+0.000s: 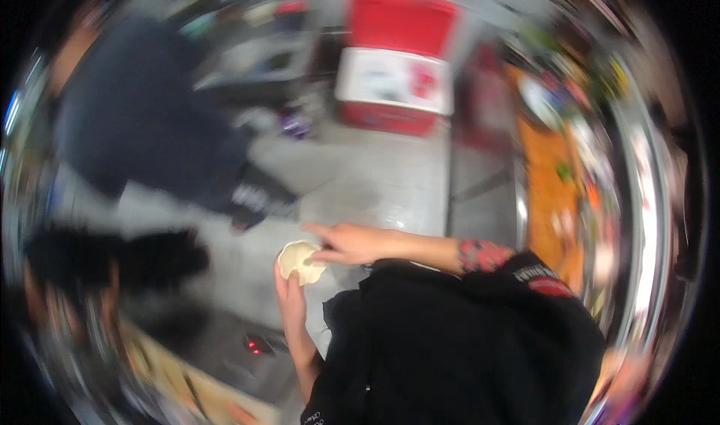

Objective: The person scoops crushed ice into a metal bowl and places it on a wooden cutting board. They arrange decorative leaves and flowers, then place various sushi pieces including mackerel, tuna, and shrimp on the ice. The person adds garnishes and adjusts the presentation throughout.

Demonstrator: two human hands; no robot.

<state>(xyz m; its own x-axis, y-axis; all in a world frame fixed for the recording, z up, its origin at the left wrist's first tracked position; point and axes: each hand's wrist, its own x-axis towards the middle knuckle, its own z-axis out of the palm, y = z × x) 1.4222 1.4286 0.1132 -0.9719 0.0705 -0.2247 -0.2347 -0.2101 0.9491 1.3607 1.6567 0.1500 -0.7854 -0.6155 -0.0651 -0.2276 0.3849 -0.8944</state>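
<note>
A small cream-coloured bowl-like shell (293, 254) with a wavy rim is in front of my body, left of the picture's middle. My left hand (289, 279) grips it from the left and below, thumb against its near side. From the right, my right hand (346, 243) reaches across with the index finger stretched out past the far rim. Another digit of that hand touches or hovers over the shell's right edge; blur hides which. What the shell is made of cannot be made out.
A person in dark clothes (142, 117) bends at the left. An opened red cooler (390, 117) stands on the grey floor (367, 174) ahead. Along the right runs an orange-brown counter (551, 177) with blurred items. At lower left are a wooden edge (187, 384) and a red-lit display (257, 345).
</note>
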